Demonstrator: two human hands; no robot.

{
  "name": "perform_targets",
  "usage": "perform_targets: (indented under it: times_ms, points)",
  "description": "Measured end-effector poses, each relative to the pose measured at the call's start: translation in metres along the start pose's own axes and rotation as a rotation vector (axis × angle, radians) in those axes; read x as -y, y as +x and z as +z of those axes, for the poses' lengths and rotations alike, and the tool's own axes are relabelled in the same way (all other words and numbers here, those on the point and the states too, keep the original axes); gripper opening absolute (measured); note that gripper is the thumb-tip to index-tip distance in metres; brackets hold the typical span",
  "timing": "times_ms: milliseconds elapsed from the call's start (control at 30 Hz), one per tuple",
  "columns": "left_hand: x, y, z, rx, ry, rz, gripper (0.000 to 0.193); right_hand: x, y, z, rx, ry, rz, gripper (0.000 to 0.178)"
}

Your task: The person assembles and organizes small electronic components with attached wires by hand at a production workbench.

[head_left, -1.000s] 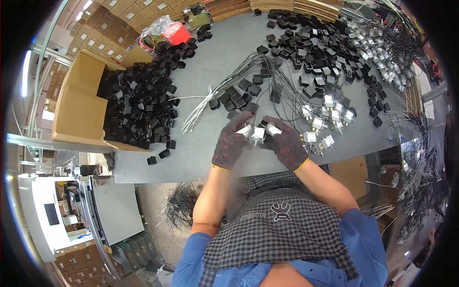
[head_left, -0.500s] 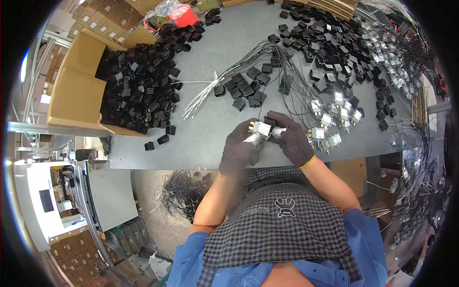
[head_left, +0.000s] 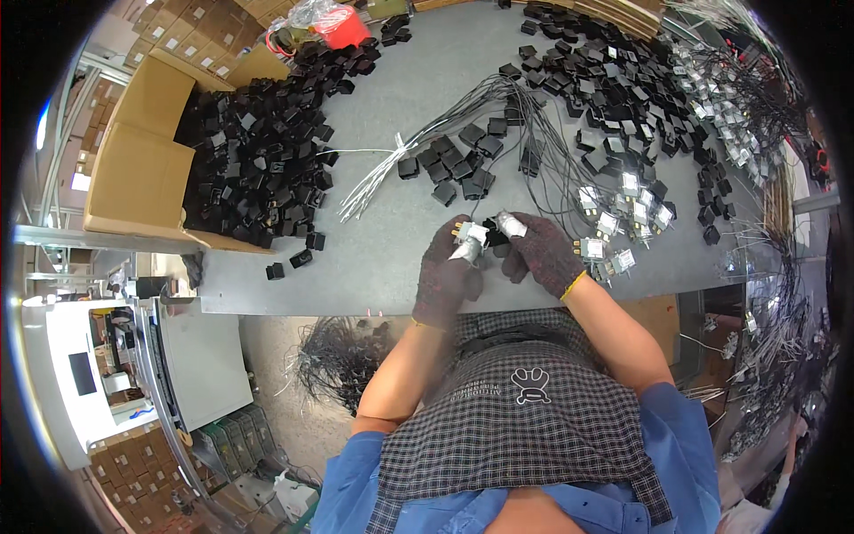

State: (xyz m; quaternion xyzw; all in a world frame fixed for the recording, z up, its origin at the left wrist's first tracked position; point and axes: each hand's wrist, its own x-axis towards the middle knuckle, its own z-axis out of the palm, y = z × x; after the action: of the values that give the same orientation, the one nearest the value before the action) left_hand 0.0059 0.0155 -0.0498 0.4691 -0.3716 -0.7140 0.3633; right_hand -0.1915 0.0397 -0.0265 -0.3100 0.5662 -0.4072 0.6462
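Both hands (head_left: 494, 258) (gloved) pinch small parts (head_left: 480, 236).

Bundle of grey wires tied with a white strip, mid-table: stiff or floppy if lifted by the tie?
Probably floppy: the bundle of grey wires fans out loosely past the white tie and curves across the grey table. Likely light, since the strands are thin. It may snag, because the far ends run among the black housings.

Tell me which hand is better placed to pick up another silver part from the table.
Right. The right hand lies next to the silver parts with wires; the left hand is farther away and grips a small silver piece.
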Motion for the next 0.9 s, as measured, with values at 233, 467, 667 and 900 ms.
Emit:
perform_targets:
  times_ms: [233, 467, 667, 900]
  points:
    - [-0.003, -0.002, -0.007, 0.011, 0.232, 0.156, 0.057, 0.012, 0.01, 0.006, -0.128, -0.098, 0.008, 0.049]
    - [-0.021, -0.009, -0.006, 0.117, 0.181, -0.017, 0.05, 0.018, 0.017, 0.015, -0.022, -0.325, 0.109, 0.057]
    - [0.007, 0.005, -0.021, 0.131, 0.35, 0.285, 0.055, 0.015, 0.028, 0.02, -0.034, -0.158, 0.141, 0.05]
    - [-0.013, 0.004, -0.024, 0.384, 0.446, 0.106, 0.049, -0.006, 0.05, 0.022, 0.31, 0.279, 0.225, 0.041]
